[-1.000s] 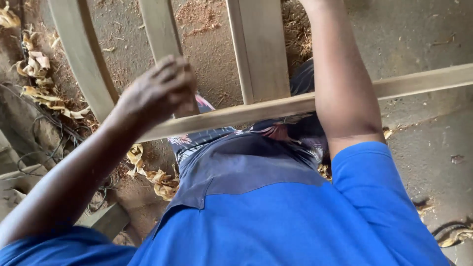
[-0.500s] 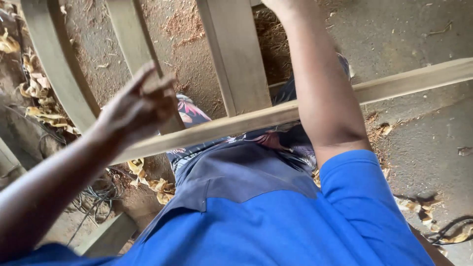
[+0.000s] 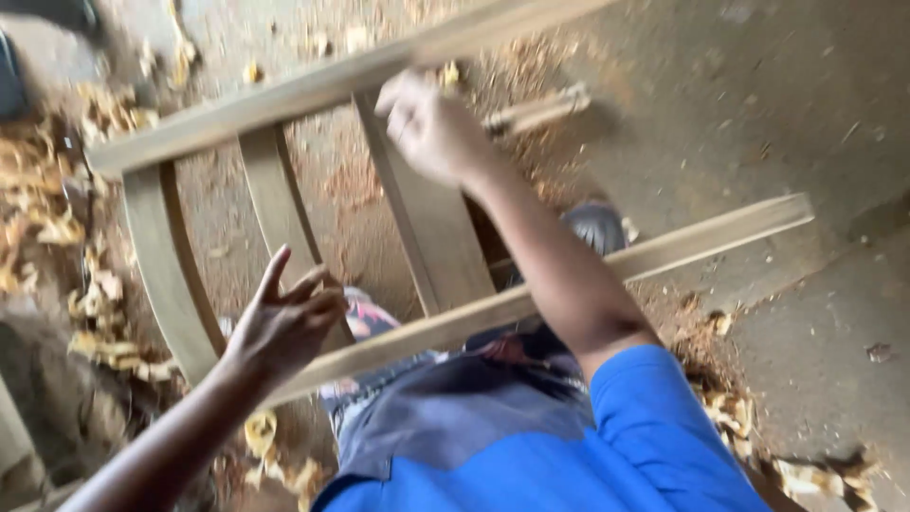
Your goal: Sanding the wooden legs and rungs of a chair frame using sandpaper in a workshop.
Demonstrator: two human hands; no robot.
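A pale wooden frame (image 3: 701,237) of two long rails joined by three curved slats lies in front of me over the dirt floor. My left hand (image 3: 284,322) hovers at the near rail beside the middle slat (image 3: 275,209), fingers spread, holding nothing. My right hand (image 3: 431,123) reaches to the far rail (image 3: 284,95) at the top of the widest slat (image 3: 427,228); its fingers are curled there, and motion blur hides whether they grip anything. A short wooden piece (image 3: 536,109) lies just right of that hand.
Wood shavings (image 3: 57,199) and sawdust are scattered over the floor on the left and around the frame. More shavings (image 3: 815,474) lie at the lower right. My blue shirt (image 3: 569,446) fills the bottom of the view.
The view has tilted up, so the far rail and my right hand now show. My left hand has let go of the near rail and opened beside it.
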